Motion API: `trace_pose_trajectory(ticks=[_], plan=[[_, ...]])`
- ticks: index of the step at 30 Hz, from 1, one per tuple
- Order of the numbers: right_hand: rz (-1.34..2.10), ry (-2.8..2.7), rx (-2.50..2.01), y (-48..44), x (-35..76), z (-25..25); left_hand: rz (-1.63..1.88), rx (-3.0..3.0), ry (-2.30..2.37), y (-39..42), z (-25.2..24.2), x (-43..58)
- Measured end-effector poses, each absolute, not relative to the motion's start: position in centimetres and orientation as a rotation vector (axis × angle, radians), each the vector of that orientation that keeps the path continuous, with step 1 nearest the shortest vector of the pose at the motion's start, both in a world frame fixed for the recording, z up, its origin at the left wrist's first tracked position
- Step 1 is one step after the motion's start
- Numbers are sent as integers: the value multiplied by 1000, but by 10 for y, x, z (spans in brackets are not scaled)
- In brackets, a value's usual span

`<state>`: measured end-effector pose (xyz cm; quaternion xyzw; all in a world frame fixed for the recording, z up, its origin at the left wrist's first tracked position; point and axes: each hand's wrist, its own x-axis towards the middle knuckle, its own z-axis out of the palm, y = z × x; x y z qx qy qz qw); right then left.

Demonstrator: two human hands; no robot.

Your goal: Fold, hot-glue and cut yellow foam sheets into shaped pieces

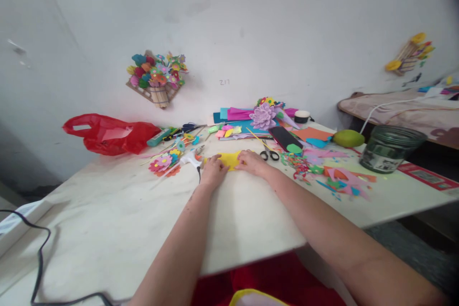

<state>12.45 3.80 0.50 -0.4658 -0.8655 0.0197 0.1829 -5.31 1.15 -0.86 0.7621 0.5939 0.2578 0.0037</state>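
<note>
Head view: both hands meet at one small yellow sheet, which lies on the worktop between them, the left grip at its left end and the right grip at its right. Fingers bend over each end and touch it, but I cannot tell whether either thumb has closed underneath, so each grip may be pinching or merely pressing. That matters: if one side bears down or pulls harder than the other, the sheet could skew, crease or tear, since it looks thin. Just left of the left grip sits a white glue gun, its nozzle's heat impossible to judge; a leftward slip could bring knuckles against it or catch its cord. Beyond it on that side, layered paper flowers might be flattened by a careless sweep. Close by the right grip, on its far side, black-handled scissors could be nudged or snag a fingertip if that hand swings outward. Farther right, loose coloured scraps could cling to skin and end up under the sheet. The glass jar, well apart to the right, seems a small worry unless an arm reaches wide.
</note>
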Motion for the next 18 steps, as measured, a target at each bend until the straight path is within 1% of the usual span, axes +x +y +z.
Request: trace_pose_trajectory(ticks=[7,18], plan=[[15,-2443,-1221,36,121,4,796,2373,1873,11,-9,-52],[-44,-2466,-1298,34,115,6,799,2403,1835,4,-5,-52]])
